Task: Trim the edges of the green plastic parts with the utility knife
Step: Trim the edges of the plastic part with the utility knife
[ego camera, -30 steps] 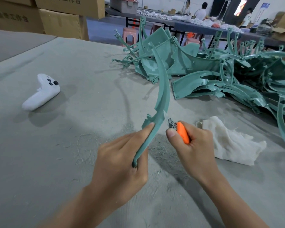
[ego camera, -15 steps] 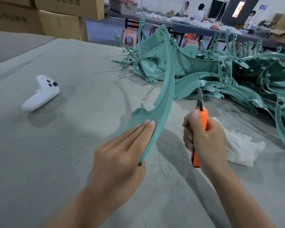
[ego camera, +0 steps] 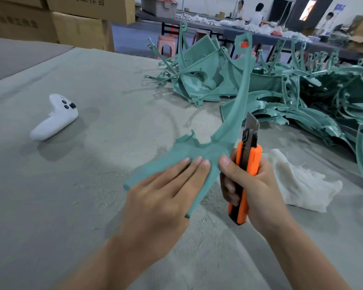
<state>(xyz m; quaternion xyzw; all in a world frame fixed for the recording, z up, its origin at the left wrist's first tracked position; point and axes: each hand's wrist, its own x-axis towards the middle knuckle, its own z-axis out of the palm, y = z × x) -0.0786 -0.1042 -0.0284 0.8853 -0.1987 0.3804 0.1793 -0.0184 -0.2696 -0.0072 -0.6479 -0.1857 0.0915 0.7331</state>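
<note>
Left hand (ego camera: pixel 161 197), lower centre of frame: fingers straight and flat across the front of the long curved green plastic part (ego camera: pixel 237 114), carrying it above the grey fabric-covered counter (ego camera: pixel 71 206). The thumb is hidden behind the part, so only the flat fingers bearing on it can be seen. The part's forked lower end sits under that hand. Its thin arc sweeps up to right of centre and ends in a tip with a hole. There is a jagged edge on the part's upper side, left of the arc.

Right hand (ego camera: pixel 254 185), right of centre: clenched round the orange-and-black plastic utility knife (ego camera: pixel 253 158), thumb up along the handle. The knife is upright with its steel blade (ego camera: pixel 252 123) extended and pointing up, just beside the right edge of the arc. Can't tell whether blade and edge touch.

Pile of more green plastic parts (ego camera: pixel 302 97) on the counter, upper right. Crumpled white cloth (ego camera: pixel 298 183) on the counter just right of the right hand. White handheld controller (ego camera: pixel 57 117) on the counter at left, well apart from both hands. Thin shavings (ego camera: pixel 105 181) scattered on the counter near the hands. Brown cardboard boxes (ego camera: pixel 82 24) upper left; people (ego camera: pixel 258 16) in the background along the top edge
</note>
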